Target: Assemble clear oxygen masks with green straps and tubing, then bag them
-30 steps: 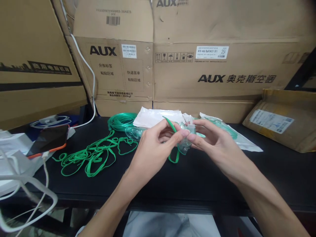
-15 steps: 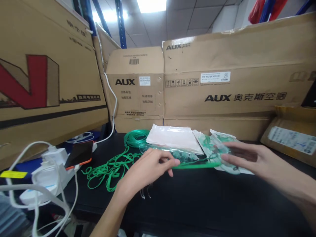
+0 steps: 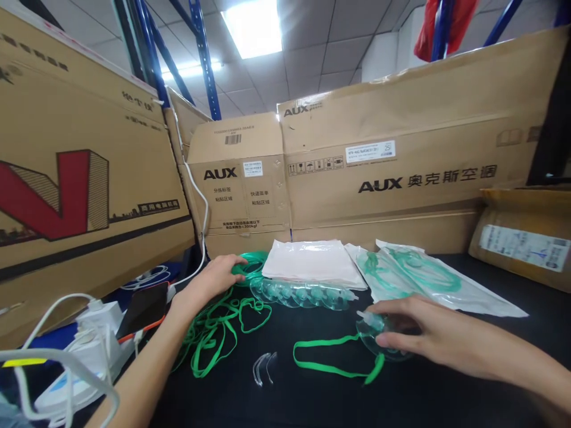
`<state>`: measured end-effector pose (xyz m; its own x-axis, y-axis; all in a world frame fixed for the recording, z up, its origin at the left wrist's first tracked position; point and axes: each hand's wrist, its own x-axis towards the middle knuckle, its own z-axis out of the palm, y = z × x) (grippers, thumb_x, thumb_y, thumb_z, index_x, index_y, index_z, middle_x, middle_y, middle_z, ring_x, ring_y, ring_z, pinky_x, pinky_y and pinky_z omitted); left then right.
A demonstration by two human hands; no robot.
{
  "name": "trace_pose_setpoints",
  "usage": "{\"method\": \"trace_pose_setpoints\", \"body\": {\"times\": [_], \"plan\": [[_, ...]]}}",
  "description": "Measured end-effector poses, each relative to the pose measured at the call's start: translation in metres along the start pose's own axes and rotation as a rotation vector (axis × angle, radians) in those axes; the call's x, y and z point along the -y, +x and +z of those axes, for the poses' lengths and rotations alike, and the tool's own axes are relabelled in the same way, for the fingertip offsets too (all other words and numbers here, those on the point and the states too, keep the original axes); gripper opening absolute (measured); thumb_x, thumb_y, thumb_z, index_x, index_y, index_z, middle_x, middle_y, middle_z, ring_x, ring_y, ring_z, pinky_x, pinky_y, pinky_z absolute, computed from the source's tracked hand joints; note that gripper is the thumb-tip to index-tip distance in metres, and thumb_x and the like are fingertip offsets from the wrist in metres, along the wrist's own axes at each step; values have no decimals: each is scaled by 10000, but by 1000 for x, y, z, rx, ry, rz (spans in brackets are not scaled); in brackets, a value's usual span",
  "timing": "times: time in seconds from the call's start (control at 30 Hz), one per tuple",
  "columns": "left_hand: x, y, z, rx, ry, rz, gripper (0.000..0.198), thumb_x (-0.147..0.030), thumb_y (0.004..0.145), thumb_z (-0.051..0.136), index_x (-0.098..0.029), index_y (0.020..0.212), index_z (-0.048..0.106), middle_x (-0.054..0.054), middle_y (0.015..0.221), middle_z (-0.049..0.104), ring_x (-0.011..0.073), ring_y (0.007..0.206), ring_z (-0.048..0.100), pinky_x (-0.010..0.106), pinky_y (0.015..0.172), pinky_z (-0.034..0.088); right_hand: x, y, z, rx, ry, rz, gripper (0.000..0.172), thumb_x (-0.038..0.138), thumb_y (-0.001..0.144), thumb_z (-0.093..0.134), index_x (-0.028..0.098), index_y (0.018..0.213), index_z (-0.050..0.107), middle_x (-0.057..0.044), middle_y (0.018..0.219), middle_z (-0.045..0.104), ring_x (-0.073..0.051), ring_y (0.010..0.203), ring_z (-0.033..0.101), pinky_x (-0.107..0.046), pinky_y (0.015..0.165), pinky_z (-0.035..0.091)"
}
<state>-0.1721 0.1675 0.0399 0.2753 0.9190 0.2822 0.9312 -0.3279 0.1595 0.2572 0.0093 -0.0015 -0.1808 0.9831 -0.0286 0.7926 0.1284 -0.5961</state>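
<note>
My right hand is closed on a clear green oxygen mask, held low over the black table. From that mask a green elastic strap loops leftward on the tabletop. At the back left, my left hand has its fingers and thumb closed around the edge of a coil of green tubing. Between the hands lies a row of nested clear green masks. A tangle of loose green straps spreads below my left hand. Several thin metal strips rest near the front.
Behind the masks sits a stack of white pouches. Clear-fronted bags with green tubing lie at right. Large cardboard boxes wall the back. A phone and a white power strip with cables stand at left.
My left hand has let go of the green strap and moved left to the tubing coil. My right hand has lowered with the mask, and its strap now lies on the table.
</note>
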Motion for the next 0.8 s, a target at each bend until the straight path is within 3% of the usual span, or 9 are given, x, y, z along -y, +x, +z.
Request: {"method": "trace_pose_setpoints", "body": {"times": [0.07,0.2,0.3,0.5,0.67,0.8], "plan": [[13,11,10,49,20,38,538,-356,802,783,-245,1328,760,106,1454,718,350,1406,622,458,1197,453,-1,0,0,10,7,2,741,803,836,679,372,1437,726,-87,1279,772,-390,1230,694,-470,1065,552],[22,21,24,109,30,98,493,-489,917,742,-170,1292,757,148,1395,743,311,1340,668,520,1184,452,-4,-1,1,20,6,-11,718,812,841,686,399,1426,727,-69,1310,761,-378,1226,693,-447,1036,559],[23,23,20,110,14,100,498,-583,955,641,-189,1219,796,138,1349,771,324,1293,700,489,1165,465,-6,-1,2,21,17,-22,719,801,840,702,382,1423,734,-81,1327,759,-387,1234,689,-445,1038,556],[23,27,1,86,-53,84,607,-713,882,538,-224,1083,838,98,1207,828,353,1172,742,379,1034,523,-4,-1,1,59,-7,-59,693,796,884,669,372,1428,726,-85,1300,765,-368,1186,707,-457,1035,549],[17,31,7,113,-86,84,615,-799,794,647,-242,973,839,86,1133,842,318,1089,764,364,988,538,-2,-2,0,51,-5,-54,695,805,880,666,382,1428,724,-89,1293,764,-364,1171,709,-450,1005,560],[12,35,14,72,-116,59,586,-762,845,694,-197,960,800,111,1119,823,267,1070,749,417,1024,535,-4,-2,-1,62,-22,-64,699,812,883,658,376,1425,724,-94,1338,754,-380,1222,698,-466,1043,550]]}}
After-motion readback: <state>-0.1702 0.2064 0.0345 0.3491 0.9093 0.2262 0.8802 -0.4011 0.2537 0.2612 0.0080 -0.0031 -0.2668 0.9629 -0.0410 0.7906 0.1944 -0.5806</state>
